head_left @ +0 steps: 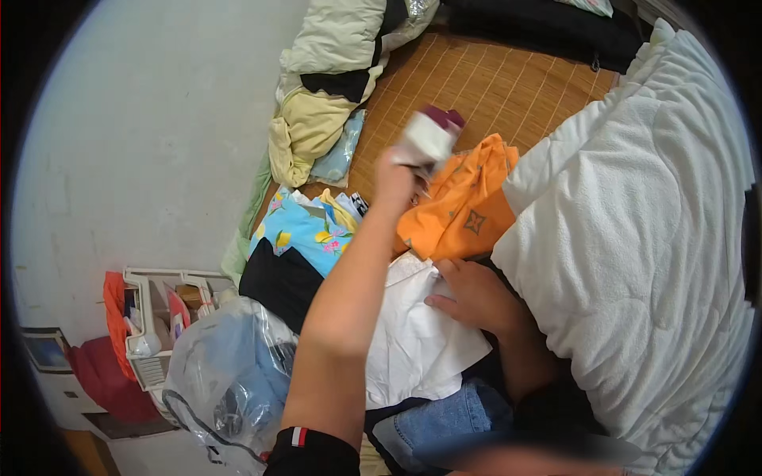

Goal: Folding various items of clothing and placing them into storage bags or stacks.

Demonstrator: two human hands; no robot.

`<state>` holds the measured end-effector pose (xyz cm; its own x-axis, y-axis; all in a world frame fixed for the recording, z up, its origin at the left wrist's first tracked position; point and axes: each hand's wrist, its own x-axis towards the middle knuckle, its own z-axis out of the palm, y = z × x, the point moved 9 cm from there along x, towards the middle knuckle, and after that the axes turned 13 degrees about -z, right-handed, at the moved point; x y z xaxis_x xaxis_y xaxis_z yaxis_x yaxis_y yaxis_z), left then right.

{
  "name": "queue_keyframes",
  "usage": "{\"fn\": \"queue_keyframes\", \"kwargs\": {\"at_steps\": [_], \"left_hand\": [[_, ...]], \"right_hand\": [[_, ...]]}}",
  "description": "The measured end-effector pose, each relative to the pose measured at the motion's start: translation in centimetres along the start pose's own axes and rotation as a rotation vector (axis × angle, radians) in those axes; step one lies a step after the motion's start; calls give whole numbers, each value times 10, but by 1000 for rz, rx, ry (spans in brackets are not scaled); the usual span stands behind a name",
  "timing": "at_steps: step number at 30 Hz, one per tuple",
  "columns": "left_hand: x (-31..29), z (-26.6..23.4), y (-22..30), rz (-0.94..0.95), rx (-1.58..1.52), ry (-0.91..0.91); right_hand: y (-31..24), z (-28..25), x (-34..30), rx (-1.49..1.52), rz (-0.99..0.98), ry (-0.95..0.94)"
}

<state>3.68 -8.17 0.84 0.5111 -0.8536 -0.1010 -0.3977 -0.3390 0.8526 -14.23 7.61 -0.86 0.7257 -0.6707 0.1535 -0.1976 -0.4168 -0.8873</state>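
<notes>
My left hand (394,184) reaches out ahead, its fingers closed around a folded white and maroon cloth (429,140), smeared by motion. My right hand (478,295) lies at the upper right edge of a white garment (421,337), thumb apart from the fingers. Just beyond it, orange patterned fabric (468,210) is bunched up. To the left of my left forearm are a light blue cloth with yellow and pink prints (298,230) and a black cloth (279,278). Folded denim (444,420) lies nearest to me, below the white garment.
A woven bamboo mat (508,83) covers the bed. A thick white quilt (635,238) is heaped on the right. Cream bedding (313,127) lies along the wall, beside a plastic-wrapped item (340,155). At the left are a clear plastic bag (230,365) and a white basket (151,369).
</notes>
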Motion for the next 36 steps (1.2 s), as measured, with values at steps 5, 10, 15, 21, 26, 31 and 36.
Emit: {"fn": "queue_keyframes", "kwargs": {"at_steps": [5,10,15,21,26,31,36], "left_hand": [[-54,-64,32,-142,-707,-41],[-177,-146,-18,-334,-956,-413],[-380,-166,-166,-692,-916,-70],[-392,-129,-254,-829,-921,136],[-390,-125,-256,-770,-906,3],[-400,-147,-233,-552,-728,-42],[-501,-204,-215,-488,-950,13]], "right_hand": [[11,0,0,-26,43,19],[-42,1,-5,-177,-443,361],[-66,20,1,-184,-184,309],[-50,52,18,-311,-267,514],[-42,64,6,-406,-238,599],[-59,77,21,-708,-20,325],[-68,79,29,-1024,95,52]]}}
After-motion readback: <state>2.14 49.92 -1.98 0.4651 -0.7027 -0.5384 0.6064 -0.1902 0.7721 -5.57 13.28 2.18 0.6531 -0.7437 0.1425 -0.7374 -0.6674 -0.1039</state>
